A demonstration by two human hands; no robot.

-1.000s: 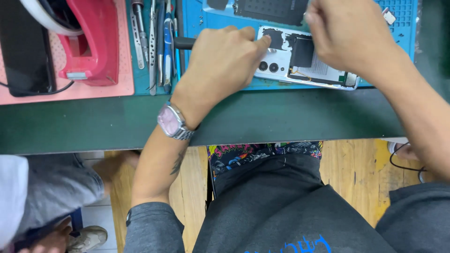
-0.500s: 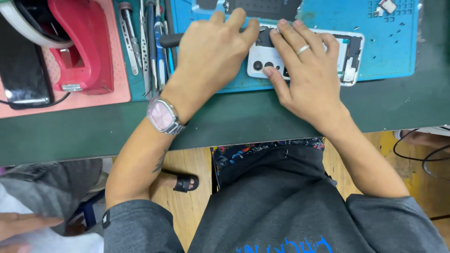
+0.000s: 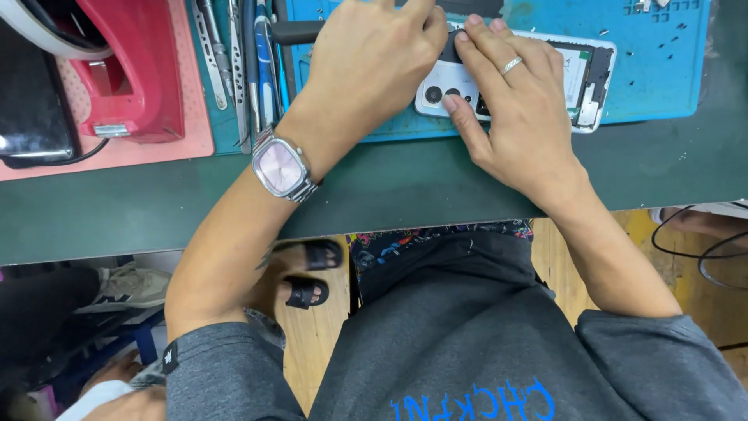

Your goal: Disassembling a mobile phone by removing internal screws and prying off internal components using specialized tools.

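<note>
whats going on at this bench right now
A person is bent over an opened phone that lies back-up on a blue work mat. The left hand and right hand both press down on its camera end. Tweezers and other hand tools lie in a row to the left, beside a red device on a pink mat.

Both hands cover most of the opened phone (image 3: 588, 78); only its camera corner and right end show. The left hand (image 3: 374, 62) has its fingertips cut off at twelve o'clock, hiding whatever they pinch. The tweezers (image 3: 214, 54) and red stand (image 3: 132, 62) at eleven o'clock run off the frame's top edge.
</note>
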